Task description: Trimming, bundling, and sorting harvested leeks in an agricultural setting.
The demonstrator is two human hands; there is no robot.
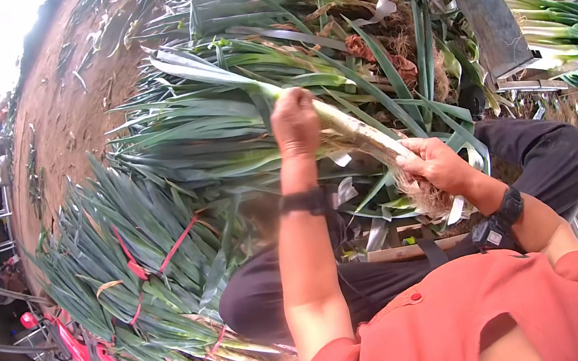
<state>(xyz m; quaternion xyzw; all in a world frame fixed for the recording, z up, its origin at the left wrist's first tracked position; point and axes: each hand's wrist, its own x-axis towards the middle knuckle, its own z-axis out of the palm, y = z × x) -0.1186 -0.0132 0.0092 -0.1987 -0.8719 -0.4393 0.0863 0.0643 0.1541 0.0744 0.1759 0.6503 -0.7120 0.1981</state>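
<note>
Room to move was scant: heaps of cut leeks (235,136) crowded the far side right up to the hands, and a bundled pile of leeks (143,276), tied with red bands (163,258), lay along the left, its leaf tips fanning toward bare brown soil (67,104) farther left. On the far right a grey metal panel (491,21) stood tilted, with more leeks stacked beyond it. The person's dark-trousered knees (548,158) bounded the near space, so the only open pocket was the small gap just above the lap. There 1 leek (354,130) lay slanted across the middle, green leaves running far-left, white shaft sloping near-right. The left hand (294,124) wrapped the shaft where white met green, its grip closed round the stalk, fingers curled over the top. The right hand (437,164) clasped the root end, grip pressed shut on it, pale roots (427,198) hanging just below the palm. Each wrist carried a dark band.
</note>
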